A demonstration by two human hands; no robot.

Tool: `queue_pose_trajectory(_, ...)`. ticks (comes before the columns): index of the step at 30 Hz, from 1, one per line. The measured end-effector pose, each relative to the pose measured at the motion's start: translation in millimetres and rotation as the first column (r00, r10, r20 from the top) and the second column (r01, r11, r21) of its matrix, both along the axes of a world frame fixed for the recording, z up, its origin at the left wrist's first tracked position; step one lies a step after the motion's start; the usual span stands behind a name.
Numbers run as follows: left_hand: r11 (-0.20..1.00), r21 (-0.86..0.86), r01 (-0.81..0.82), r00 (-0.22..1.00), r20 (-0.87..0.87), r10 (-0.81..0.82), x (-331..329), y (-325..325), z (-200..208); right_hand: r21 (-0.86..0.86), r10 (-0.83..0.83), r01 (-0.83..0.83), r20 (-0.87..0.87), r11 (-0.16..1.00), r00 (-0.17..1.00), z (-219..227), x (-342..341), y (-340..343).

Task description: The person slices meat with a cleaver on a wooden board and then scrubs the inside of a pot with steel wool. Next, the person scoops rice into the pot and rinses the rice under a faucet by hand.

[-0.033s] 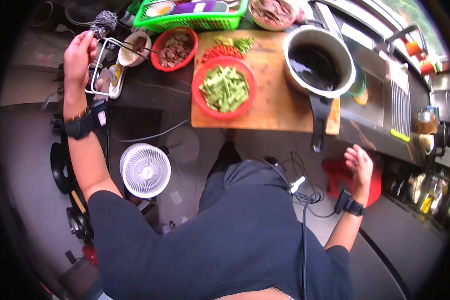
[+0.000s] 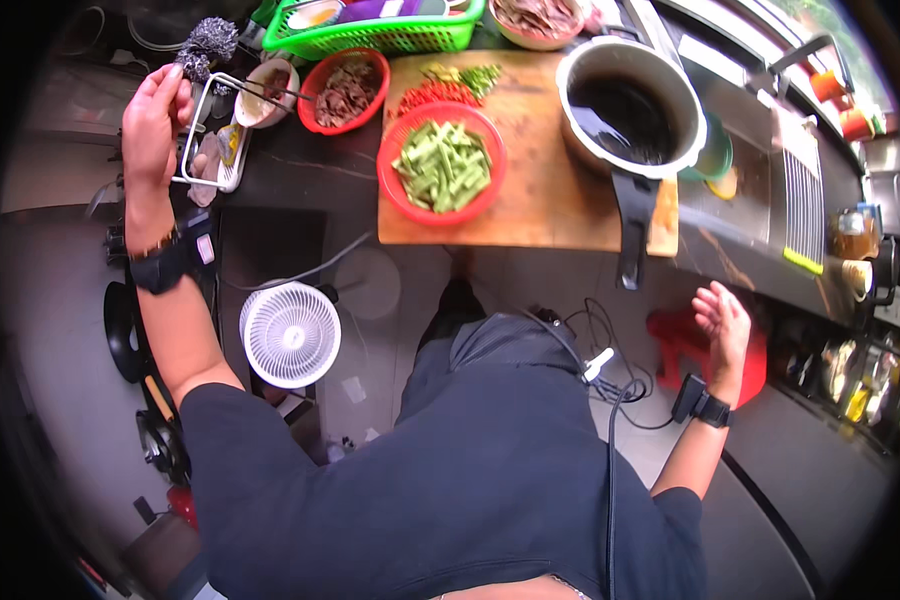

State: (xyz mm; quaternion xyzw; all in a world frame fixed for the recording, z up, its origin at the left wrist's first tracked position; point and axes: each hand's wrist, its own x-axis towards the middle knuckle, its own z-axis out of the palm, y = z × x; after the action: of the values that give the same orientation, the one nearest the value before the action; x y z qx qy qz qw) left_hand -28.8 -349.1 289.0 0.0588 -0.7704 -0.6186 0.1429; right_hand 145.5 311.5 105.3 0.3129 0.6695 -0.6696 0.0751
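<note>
My left hand [image 2: 153,125] is raised at the far left, its fingers curled and pinched together. What they hold, if anything, I cannot make out. Just beyond the fingertips are grey wire scourers [image 2: 208,45], and a white wire rack [image 2: 232,172] stands beside the hand. Low on the right, my right hand [image 2: 722,325] hangs away from the counter with its fingers apart and nothing in it. Above it is the black handle [image 2: 634,235] of a metal pot [image 2: 692,125] with dark liquid inside. The pot sits on a wooden cutting board [image 2: 530,205].
On the board are a red bowl [image 2: 493,190] of green vegetable strips and chopped red pieces [image 2: 435,93]. Behind stand a red bowl of meat [image 2: 342,92], a small white bowl [image 2: 260,108] and a green basket [image 2: 370,38]. A white fan [image 2: 290,335] and red stool [image 2: 745,375] stand below.
The whole view has shifted slightly, so the counter sits a little higher in it. Both hands keep nearly the same pose.
</note>
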Motion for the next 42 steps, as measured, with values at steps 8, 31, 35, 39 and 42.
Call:
queue_pose_trajectory(8, 0.897, 0.111, 0.428, 0.898, 0.056, -0.436, 116.3, 239.5, 6.5, -0.013, 0.037, -0.039, -0.104, 0.999, 0.994, 17.2, 72.6, 34.4)
queue_pose_trajectory(31, 0.983, -0.173, 0.062, 0.976, -0.193, -0.096, 90.1, 405.3, -111.0, -0.226, -0.023, -0.062, -0.356, 0.972, 0.934, 64.0, -46.5, 20.9)
queue_pose_trajectory(35, 0.917, 0.379, 0.126, 0.844, 0.445, -0.3, 83.8, 366.3, -164.7, -0.27, -0.022, -0.066, -0.312, 0.96, 0.95, 56.6, -62.8, 52.3)
queue_pose_trajectory(39, 0.504, 0.864, -0.009, 0.634, 0.395, -0.665, 85.1, 403.3, -157.3, -0.151, -0.032, -0.01, -0.275, 0.989, 0.961, 42.1, -79.0, 84.2)
queue_pose_trajectory(42, 0.375, 0.926, -0.047, 0.653, 0.312, -0.69, 77.0, 423.5, -168.5, -0.196, -0.016, -0.035, -0.254, 0.98, 0.967, 40.2, -95.3, 111.5)
